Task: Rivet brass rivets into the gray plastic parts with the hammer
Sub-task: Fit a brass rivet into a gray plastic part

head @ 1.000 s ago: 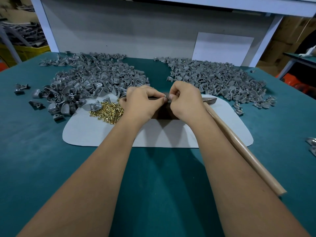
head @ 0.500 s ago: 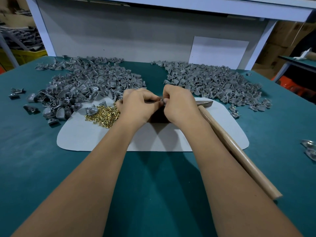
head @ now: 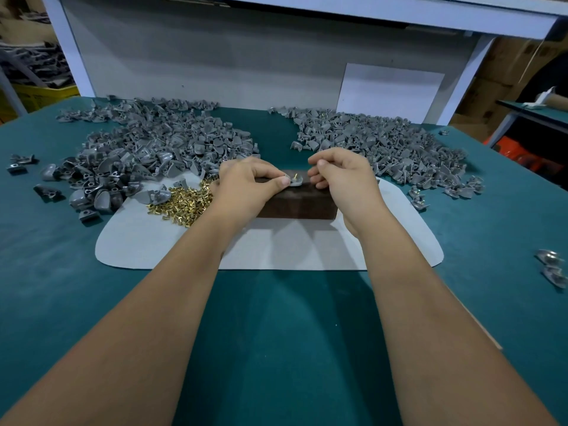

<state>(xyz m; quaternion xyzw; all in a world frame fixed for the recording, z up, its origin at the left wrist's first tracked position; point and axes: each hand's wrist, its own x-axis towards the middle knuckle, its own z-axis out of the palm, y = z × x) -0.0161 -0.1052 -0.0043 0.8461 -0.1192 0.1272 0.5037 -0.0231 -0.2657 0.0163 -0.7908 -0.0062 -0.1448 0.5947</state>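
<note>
**Rivet standing in gray part on block, both hands at it**

Rivet of brass stands upright in a gray plastic part, which lies on the top of a dark brown block.

Nearest the onlooker: two bare forearms reach out over the teal table cover. A thin strip of the wooden hammer handle shows along the outer edge of the right forearm (rest of it hidden by the arm; hammer head not seen).

Next: a pale gray mat with rounded corners lies on the cover, and the block sits on it at centre.

Left hand: fingers curled, thumb tip pressed on the left edge of the part, holding it down on the block. Right hand: fingers loosely curled just beside the rivet, thumb raised; cannot tell whether the fingertips touch the rivet or the part.

Left of the block, on the mat: a heap of loose brass rivets, touching the left wrist area.

Farther: a large pile of gray parts at far left, spilling onto the mat edge. A second pile at far right, with brass specks in several pieces. A few stray parts lie at the right table edge.

Behind: gray back panel with a white sheet leaning on it.
</note>
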